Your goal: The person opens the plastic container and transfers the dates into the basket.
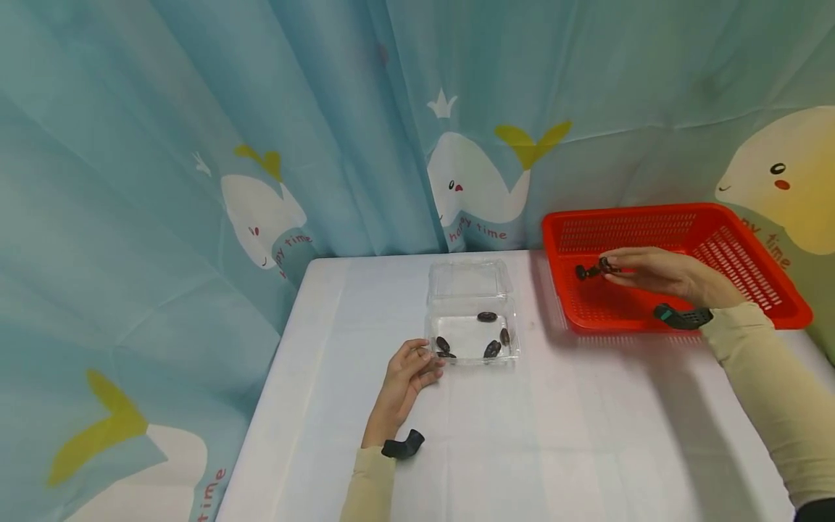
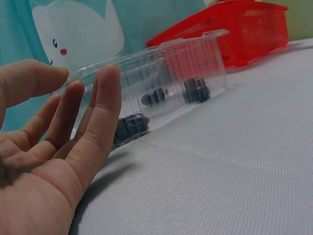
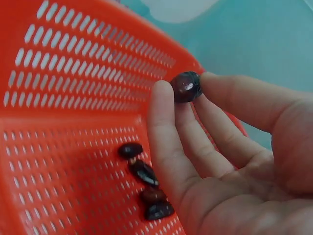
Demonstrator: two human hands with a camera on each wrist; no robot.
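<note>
Between thumb and fingertips my right hand (image 1: 665,274) pinches a dark, shiny date (image 3: 186,87), held up inside the red basket (image 1: 694,212). Below it several more dates (image 3: 145,173) lie on the basket's slotted floor, close to one another. My left hand (image 1: 404,377) is at the near left corner of a clear plastic box (image 1: 466,333), with the thumb and fingertips holding its rim. The box's hinged lid (image 1: 468,279) is folded back, away from me. Several dates (image 1: 487,317) lie spread out inside the box, one of them partly behind the left fingers.
Both containers stand on a table with a white cloth (image 1: 496,442), the basket to the right of the box. Along the table's back and left side hangs a blue curtain (image 1: 352,145) printed with whales. A black band (image 1: 403,444) is around the left wrist.
</note>
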